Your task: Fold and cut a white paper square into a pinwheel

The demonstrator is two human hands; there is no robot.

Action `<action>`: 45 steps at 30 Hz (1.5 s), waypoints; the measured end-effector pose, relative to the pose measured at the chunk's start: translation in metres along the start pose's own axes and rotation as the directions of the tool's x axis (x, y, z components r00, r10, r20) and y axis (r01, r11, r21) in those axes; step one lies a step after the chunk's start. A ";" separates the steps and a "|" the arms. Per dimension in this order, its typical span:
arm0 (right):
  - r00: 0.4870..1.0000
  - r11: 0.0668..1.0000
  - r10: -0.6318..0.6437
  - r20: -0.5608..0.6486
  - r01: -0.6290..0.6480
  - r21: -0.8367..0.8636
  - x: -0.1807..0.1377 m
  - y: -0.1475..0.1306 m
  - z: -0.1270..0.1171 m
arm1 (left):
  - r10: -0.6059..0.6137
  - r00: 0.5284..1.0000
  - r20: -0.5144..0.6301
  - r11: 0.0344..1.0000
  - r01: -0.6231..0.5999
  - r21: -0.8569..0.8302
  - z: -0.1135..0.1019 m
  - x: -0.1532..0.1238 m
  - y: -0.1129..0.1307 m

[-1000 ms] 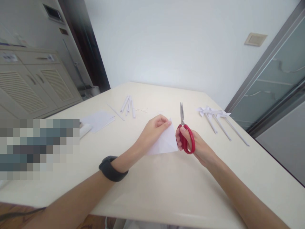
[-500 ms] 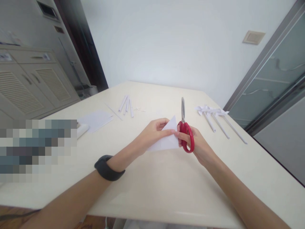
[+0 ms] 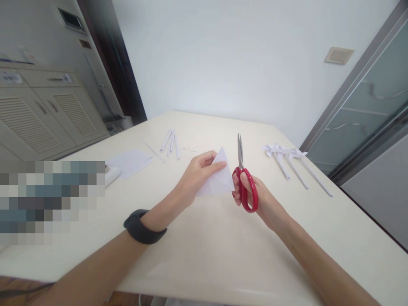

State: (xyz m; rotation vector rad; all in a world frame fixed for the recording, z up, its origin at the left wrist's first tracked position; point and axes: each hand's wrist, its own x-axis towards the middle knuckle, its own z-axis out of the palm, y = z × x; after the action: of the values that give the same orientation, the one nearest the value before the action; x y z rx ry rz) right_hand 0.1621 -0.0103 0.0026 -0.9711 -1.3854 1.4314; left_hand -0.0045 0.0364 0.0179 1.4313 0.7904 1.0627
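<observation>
My left hand pinches a folded white sheet of paper, thumb on top and fingers behind. The paper looks triangular, one point upward; its left part is hidden by the hand. Close to its right corner, my right hand is closed round the red handles of a pair of scissors. The thumb is in one handle loop. The blades point away from me, almost together, beside the paper and apart from it.
On the white table, several rolled paper sticks lie at the back left, near small paper scraps. Flat paper sheets and a thin strip are at left. Paper pinwheels on sticks lie at right.
My right thumb has come off the paper and into a scissor handle. My left hand has moved the paper slightly left, leaving the right hand apart from its middle.
</observation>
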 end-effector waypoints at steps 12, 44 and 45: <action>0.996 0.982 -0.083 -0.015 0.079 -0.171 0.000 0.000 -0.007 | 0.057 0.998 -0.020 0.998 -0.056 0.038 0.001 0.000 0.001; 1.000 0.927 -0.002 0.001 0.002 -0.375 0.000 -0.003 0.002 | -0.045 0.998 0.038 0.995 0.048 -0.086 0.005 -0.004 -0.006; 1.000 0.924 0.000 -0.003 -0.001 -0.382 0.000 -0.004 0.002 | -0.047 0.998 0.040 0.996 0.050 -0.080 0.005 -0.003 -0.007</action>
State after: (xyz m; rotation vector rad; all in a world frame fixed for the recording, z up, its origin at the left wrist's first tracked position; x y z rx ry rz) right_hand 0.1601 -0.0116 0.0063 -1.2166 -1.7010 1.1780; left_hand -0.0004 0.0324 0.0109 1.3532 0.7429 1.0172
